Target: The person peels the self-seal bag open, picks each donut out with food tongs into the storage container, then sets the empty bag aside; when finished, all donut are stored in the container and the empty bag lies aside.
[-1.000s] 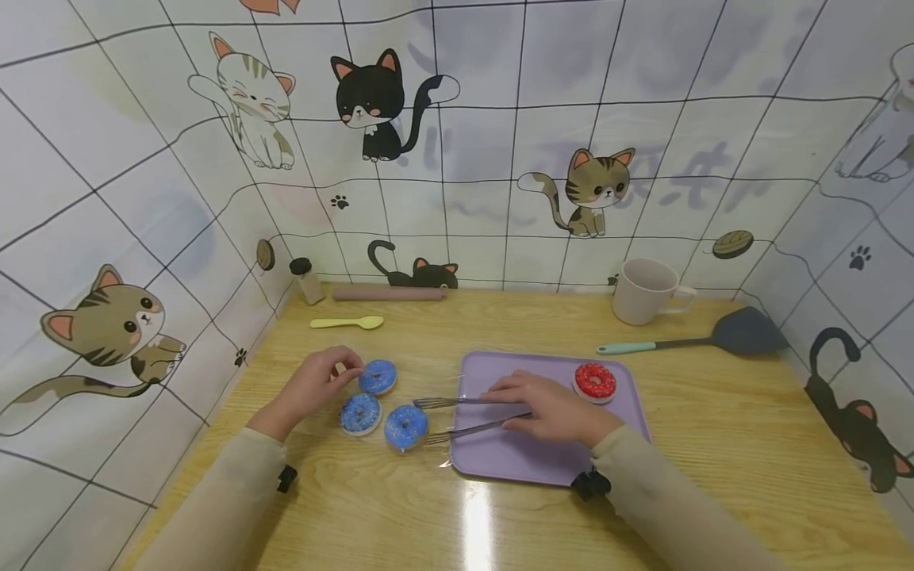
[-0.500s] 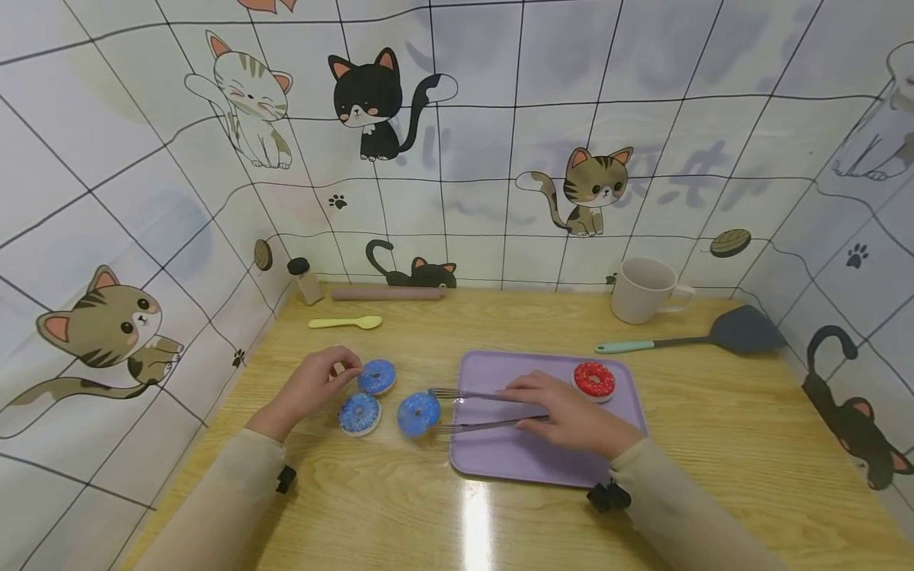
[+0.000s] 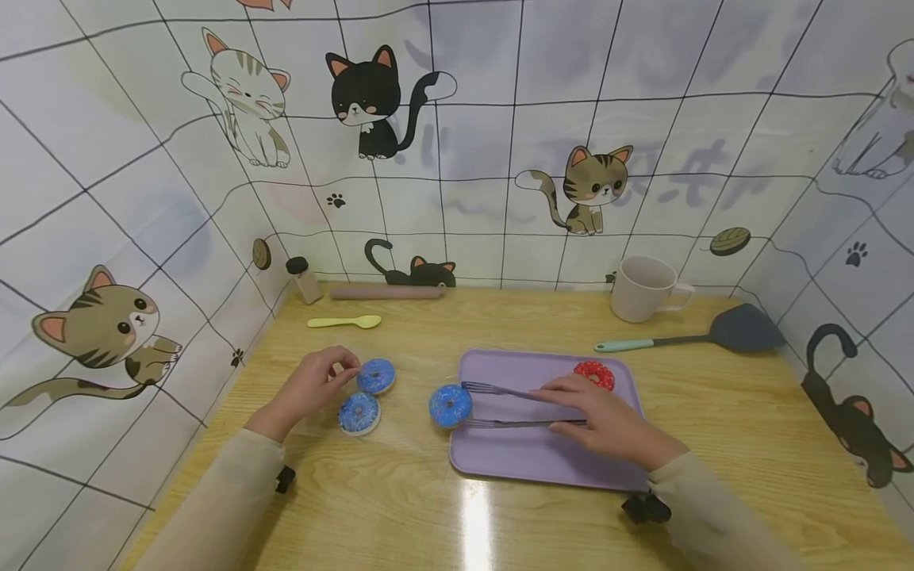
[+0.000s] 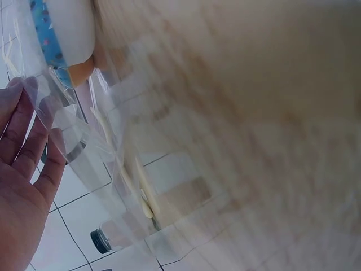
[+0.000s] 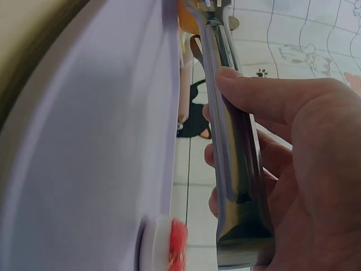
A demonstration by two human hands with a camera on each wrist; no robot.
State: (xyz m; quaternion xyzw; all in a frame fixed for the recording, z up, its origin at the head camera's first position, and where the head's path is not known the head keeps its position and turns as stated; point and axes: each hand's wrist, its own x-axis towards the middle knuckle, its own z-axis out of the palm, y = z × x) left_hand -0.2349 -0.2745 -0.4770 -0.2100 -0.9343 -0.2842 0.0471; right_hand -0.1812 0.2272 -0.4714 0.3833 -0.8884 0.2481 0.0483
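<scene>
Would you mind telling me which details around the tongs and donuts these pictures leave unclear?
- Head view: right hand covers the rear of the tongs.
- Head view: whether the blue donut touches the tray is unclear.
- Right wrist view: red donut is cut off by the bottom edge.
- Left wrist view: motion blur smears the tabletop.
</scene>
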